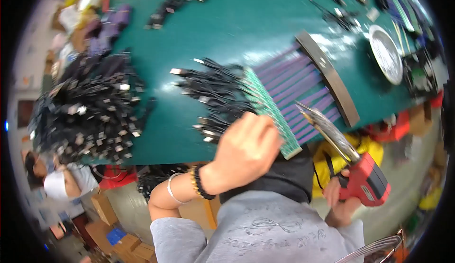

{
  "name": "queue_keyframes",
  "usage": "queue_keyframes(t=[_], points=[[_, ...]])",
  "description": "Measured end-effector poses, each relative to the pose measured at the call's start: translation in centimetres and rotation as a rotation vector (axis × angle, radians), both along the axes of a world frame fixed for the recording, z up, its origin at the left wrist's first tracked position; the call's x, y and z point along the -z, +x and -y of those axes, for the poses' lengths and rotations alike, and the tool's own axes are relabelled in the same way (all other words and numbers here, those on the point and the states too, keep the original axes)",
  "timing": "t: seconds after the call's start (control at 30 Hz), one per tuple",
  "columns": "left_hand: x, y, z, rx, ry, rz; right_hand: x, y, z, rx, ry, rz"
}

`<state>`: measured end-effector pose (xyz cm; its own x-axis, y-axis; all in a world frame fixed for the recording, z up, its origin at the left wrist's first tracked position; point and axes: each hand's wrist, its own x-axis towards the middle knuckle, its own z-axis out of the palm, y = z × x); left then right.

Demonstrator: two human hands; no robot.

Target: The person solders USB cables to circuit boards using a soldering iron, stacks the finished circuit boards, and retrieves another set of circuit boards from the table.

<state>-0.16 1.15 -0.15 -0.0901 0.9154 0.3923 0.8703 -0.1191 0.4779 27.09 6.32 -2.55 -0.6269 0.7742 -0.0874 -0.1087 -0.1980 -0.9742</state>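
Left hand [246, 144]: fingers curled and pressed together, knuckles up, closed over the near edge of a long green circuit strip [270, 109]. Fingertips hidden under the hand; exact grip on the strip cannot be told. Wrist carries a dark bead bracelet [201, 182] and a thin silver bangle [173, 189].

Right hand [339, 199]: fingers wrapped tight around the grip of a red handheld tool [367, 180]. Its long metal tip [324, 128] reaches up from the fist and lies just beside the strip's near end.

Outward from left fingers: a bundle of black cables with metal plugs [213, 94] fans out from the strip's far side, just beyond the knuckles. On the other side of the strip, purple bars [296, 85] run in parallel to a dark curved rail [327, 75]. All rest on a green table [213, 26].

Farther left of the left hand: a large heap of black cables [90, 111], well apart. Beyond the right hand's tool tip, a round metal dish [386, 54] near the table's edge, with small tools scattered near it.

Below the hands: grey sleeves, cardboard boxes [113, 234] on the floor. Another person [57, 180] sits at the far left, well apart.
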Motion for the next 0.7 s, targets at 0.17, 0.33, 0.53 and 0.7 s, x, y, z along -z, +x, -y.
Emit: queue_keyframes(t=[0.17, 0.33, 0.53, 0.7], points=[[-3.2, -7.5, -3.7, -0.275, 0.137, -0.219, 0.9, 0.6, -0.5, 0.189, 0.038, -0.066], [-0.5, -21.6, -7.3, -0.751, -0.016, -0.409, 1.3, 0.4, -1.0, 0.114, -0.009, -0.126], [0.6, -24.8, -11.2, -0.949, -0.176, -0.52, 0.9, -0.3, -0.7, 0.102, 0.013, -0.121], [-3.6, -24.5, -9.9, -0.873, 0.273, -0.401, 1.5, 0.6, -0.3, 0.167, 0.002, -0.109]])
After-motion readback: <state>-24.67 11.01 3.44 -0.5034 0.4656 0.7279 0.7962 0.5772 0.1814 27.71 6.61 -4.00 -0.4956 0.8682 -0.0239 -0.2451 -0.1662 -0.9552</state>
